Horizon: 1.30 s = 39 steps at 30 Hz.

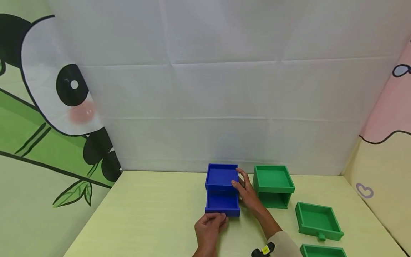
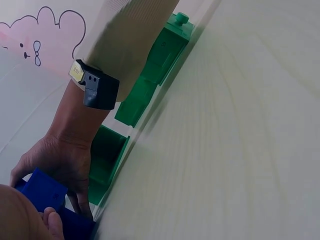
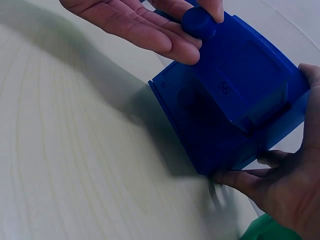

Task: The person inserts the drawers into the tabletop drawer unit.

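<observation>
A small blue drawer cabinet (image 1: 221, 175) stands at the back middle of the table. Its upper drawer (image 3: 245, 70) is pulled out toward me; beneath it the lower drawer (image 3: 187, 107) sits inside the cabinet, partly in shadow. My left hand (image 1: 209, 230) is at the front of the pulled-out drawer, pinching its round knob (image 3: 197, 22) between thumb and fingers. My right hand (image 1: 249, 195) grips the cabinet from its right side, the thumb on the top rim. Inside, the visible part of the pulled-out drawer holds nothing.
To the right stands a green cabinet (image 1: 273, 176) with an open front. Nearer me lie a green drawer (image 1: 319, 219) with a knob and another green drawer (image 1: 322, 251), cut off by the frame. A white sheet (image 1: 224, 89) hangs behind the table.
</observation>
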Each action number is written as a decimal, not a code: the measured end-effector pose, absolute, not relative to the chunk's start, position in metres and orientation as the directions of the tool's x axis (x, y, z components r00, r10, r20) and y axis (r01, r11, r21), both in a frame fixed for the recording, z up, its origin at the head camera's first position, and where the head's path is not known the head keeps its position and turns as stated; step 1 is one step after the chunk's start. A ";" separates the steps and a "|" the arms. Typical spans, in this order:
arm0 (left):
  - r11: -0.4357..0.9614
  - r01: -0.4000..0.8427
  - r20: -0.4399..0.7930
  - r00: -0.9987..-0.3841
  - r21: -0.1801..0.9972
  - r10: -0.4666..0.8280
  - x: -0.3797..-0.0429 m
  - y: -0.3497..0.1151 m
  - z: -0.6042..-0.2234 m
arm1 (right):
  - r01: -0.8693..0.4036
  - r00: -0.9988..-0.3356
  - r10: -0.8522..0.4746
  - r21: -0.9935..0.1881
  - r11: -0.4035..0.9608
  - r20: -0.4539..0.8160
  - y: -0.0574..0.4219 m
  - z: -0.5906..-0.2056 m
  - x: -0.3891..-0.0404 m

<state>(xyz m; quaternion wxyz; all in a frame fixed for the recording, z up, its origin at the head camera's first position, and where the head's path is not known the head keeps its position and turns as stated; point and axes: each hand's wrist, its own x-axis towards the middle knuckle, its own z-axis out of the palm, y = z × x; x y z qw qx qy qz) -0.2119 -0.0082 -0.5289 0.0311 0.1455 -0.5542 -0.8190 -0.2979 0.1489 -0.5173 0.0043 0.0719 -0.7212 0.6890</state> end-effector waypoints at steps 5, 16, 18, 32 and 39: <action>-0.385 -0.114 -0.207 -0.956 0.916 -0.210 -0.214 -0.009 -0.529 | -0.106 -0.990 -0.095 -0.994 0.039 0.102 0.149 -0.518 -0.298; -0.391 -0.080 -0.182 -0.956 0.917 -0.231 -0.215 -0.009 -0.530 | -0.108 -0.987 -0.119 -0.994 0.035 0.103 0.149 -0.517 -0.297; -0.385 -0.071 -0.171 -0.957 0.920 -0.234 -0.215 -0.009 -0.531 | -0.107 -0.988 -0.117 -0.994 0.032 0.103 0.149 -0.517 -0.297; -0.346 0.019 -0.077 -0.963 0.938 -0.259 -0.216 -0.005 -0.529 | -0.091 -0.988 -0.123 -0.996 -0.006 0.091 0.149 -0.516 -0.297; -0.351 0.054 -0.046 -0.962 0.935 -0.270 -0.218 -0.002 -0.531 | -0.083 -0.990 -0.116 -0.996 -0.018 0.085 0.149 -0.516 -0.298</action>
